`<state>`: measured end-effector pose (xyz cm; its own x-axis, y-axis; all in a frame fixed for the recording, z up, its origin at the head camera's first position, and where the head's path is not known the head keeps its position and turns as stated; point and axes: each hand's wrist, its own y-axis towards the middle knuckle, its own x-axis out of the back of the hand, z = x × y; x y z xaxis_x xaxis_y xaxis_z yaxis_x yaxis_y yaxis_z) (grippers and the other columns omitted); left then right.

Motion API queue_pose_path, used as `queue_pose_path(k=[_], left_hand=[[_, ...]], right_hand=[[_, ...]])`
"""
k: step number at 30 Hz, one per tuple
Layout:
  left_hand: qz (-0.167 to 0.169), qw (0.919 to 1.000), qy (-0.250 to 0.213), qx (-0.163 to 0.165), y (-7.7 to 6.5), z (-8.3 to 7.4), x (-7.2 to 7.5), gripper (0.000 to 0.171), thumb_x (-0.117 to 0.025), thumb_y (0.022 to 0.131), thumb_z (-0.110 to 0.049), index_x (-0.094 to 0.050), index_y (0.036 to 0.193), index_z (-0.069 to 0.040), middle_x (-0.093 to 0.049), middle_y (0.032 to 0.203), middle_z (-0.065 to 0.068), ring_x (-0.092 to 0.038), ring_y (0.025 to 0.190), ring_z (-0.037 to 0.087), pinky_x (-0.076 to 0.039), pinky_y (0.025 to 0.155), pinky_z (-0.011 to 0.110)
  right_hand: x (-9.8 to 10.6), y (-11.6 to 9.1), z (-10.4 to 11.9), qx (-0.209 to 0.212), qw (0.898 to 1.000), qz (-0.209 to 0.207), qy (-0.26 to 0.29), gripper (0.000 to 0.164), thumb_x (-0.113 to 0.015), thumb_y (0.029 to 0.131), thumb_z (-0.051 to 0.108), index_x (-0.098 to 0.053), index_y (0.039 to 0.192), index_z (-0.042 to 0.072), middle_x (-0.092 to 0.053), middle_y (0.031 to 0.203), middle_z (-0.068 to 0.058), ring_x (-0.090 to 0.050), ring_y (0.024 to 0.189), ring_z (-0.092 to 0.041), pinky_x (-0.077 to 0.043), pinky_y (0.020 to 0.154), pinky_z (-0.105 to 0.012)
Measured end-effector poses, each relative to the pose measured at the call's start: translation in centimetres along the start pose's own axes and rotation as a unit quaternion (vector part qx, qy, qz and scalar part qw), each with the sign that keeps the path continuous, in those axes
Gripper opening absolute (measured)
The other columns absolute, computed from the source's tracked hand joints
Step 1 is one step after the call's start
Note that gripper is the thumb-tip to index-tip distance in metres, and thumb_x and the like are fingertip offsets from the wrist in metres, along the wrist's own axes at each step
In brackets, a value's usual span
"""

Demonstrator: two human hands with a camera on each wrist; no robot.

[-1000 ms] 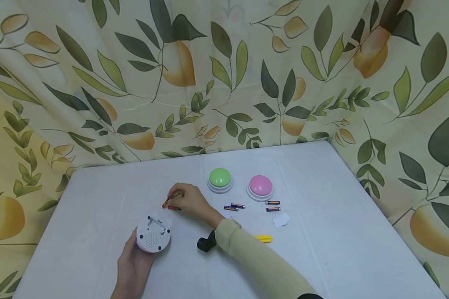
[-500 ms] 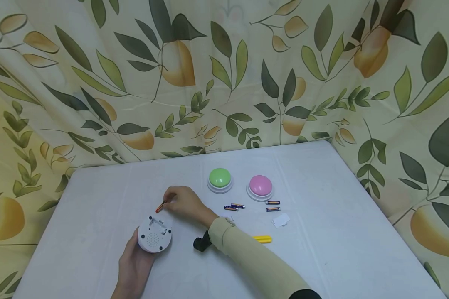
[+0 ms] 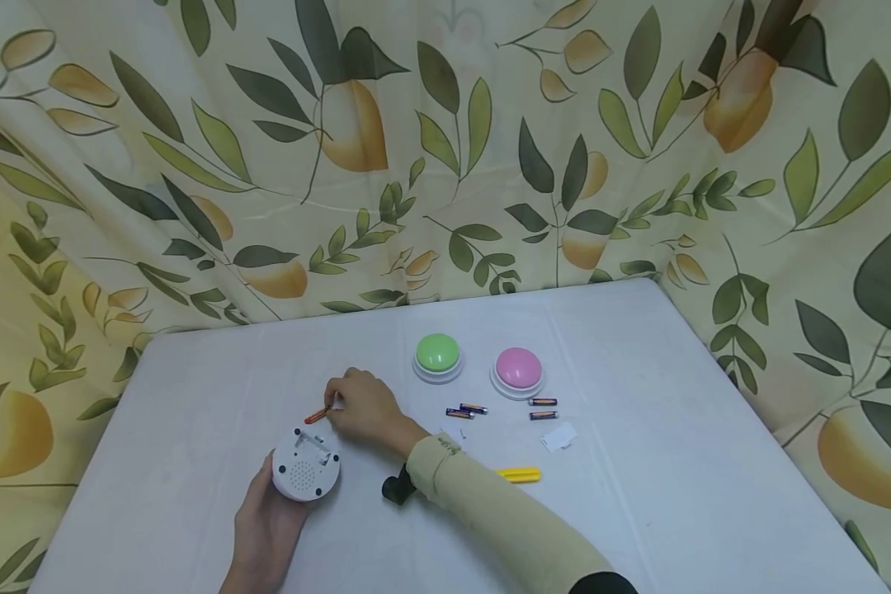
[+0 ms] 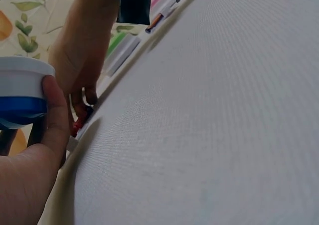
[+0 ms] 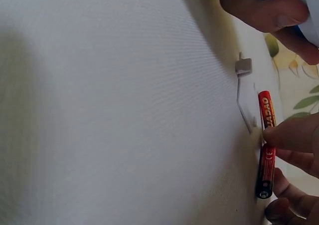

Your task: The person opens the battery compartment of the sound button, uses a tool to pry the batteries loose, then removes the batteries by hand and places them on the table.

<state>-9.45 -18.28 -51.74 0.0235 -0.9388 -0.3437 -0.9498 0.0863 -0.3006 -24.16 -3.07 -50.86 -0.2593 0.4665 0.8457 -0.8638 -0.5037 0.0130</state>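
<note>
My left hand grips a round push button turned upside down. Its white underside, with dark feet, small holes and an uncovered battery slot, faces up; its blue part shows in the left wrist view. Beyond it, my right hand pinches a red-and-black battery between thumb and fingers, just above or on the table. A second such battery lines up end to end with it, beside the curled fingers. Whether that one is held too, I cannot tell.
A green button and a pink button stand at the back. Several dark batteries lie before them, with white pieces at the right. A yellow stick-like thing is partly under the right sleeve. A small whitish piece lies near the left hand.
My right hand has drawn slightly left and nearer to the upturned button. The battery at its fingertips has swung from steeply tilted to nearly flat. My left hand has barely moved.
</note>
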Motion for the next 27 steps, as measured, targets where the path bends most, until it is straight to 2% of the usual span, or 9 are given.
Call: queue_pose_path(k=[4, 7, 13, 18, 23, 27], left_hand=[[0.012, 0.9998, -0.012, -0.011, 0.1, -0.2, 0.1, 0.076, -0.015, 0.109, -0.061, 0.014, 0.167, -0.022, 0.013, 0.177, 0.002, 0.006, 0.165, 0.028, -0.014, 0.132, 0.049], [0.028, 0.9991, -0.02, -0.023, 0.1, -0.4, 0.2, 0.075, -0.015, 0.11, -0.059, 0.015, 0.167, -0.019, 0.013, 0.177, 0.004, 0.007, 0.165, 0.028, -0.014, 0.13, 0.045], [0.068, 0.997, -0.032, -0.017, 0.2, -1.3, 0.6, 0.078, -0.016, 0.11, -0.059, 0.019, 0.165, -0.017, 0.017, 0.176, 0.006, 0.011, 0.164, 0.029, -0.031, 0.122, 0.029], [0.11, 0.9914, -0.071, -0.006, 0.5, -2.5, 0.7, 0.08, -0.02, 0.111, -0.058, 0.021, 0.165, -0.016, 0.018, 0.176, 0.008, 0.013, 0.163, 0.028, -0.042, 0.116, 0.025], [0.149, 0.9865, -0.068, -0.008, 0.7, -4.1, 0.9, 0.077, -0.02, 0.113, -0.051, 0.024, 0.163, -0.013, 0.025, 0.174, 0.009, 0.019, 0.161, 0.03, -0.045, 0.114, 0.024], [0.159, 0.9866, -0.033, -0.004, 1.0, -5.2, 1.4, 0.077, -0.022, 0.113, -0.048, 0.026, 0.162, -0.011, 0.029, 0.172, 0.011, 0.023, 0.16, 0.034, -0.041, 0.114, 0.02]], right_hand=[[0.0, 0.0, 0.1, 0.011, 1.0, -0.009, -0.024, 0.008, -0.074, 0.091, 0.025, -0.074, 0.099, 0.023, -0.063, 0.097, 0.003, -0.05, 0.08, -0.01, -0.039, 0.063, -0.022], [-0.2, 0.0, 0.0, 0.02, 0.999, -0.014, -0.033, 0.008, -0.075, 0.091, 0.024, -0.074, 0.098, 0.022, -0.063, 0.096, 0.002, -0.05, 0.079, -0.011, -0.039, 0.062, -0.022], [-0.2, 0.0, -0.2, 0.029, 0.999, -0.012, -0.042, 0.01, -0.074, 0.091, 0.025, -0.074, 0.1, 0.022, -0.064, 0.098, 0.002, -0.05, 0.08, -0.011, -0.038, 0.062, -0.022], [0.0, -0.1, -0.4, 0.03, 0.999, -0.01, -0.032, 0.012, -0.073, 0.094, 0.031, -0.074, 0.102, 0.021, -0.064, 0.099, 0.002, -0.052, 0.083, -0.011, -0.041, 0.067, -0.023], [0.3, -0.1, -0.8, 0.036, 0.999, -0.027, 0.024, 0.014, -0.067, 0.099, 0.031, -0.075, 0.106, 0.022, -0.069, 0.104, 0.003, -0.059, 0.095, -0.012, -0.047, 0.081, -0.027], [1.3, -0.3, -1.0, 0.034, 0.989, -0.035, 0.14, 0.018, -0.061, 0.103, 0.026, -0.076, 0.111, 0.019, -0.072, 0.11, 0.002, -0.059, 0.099, -0.013, -0.047, 0.083, -0.027]])
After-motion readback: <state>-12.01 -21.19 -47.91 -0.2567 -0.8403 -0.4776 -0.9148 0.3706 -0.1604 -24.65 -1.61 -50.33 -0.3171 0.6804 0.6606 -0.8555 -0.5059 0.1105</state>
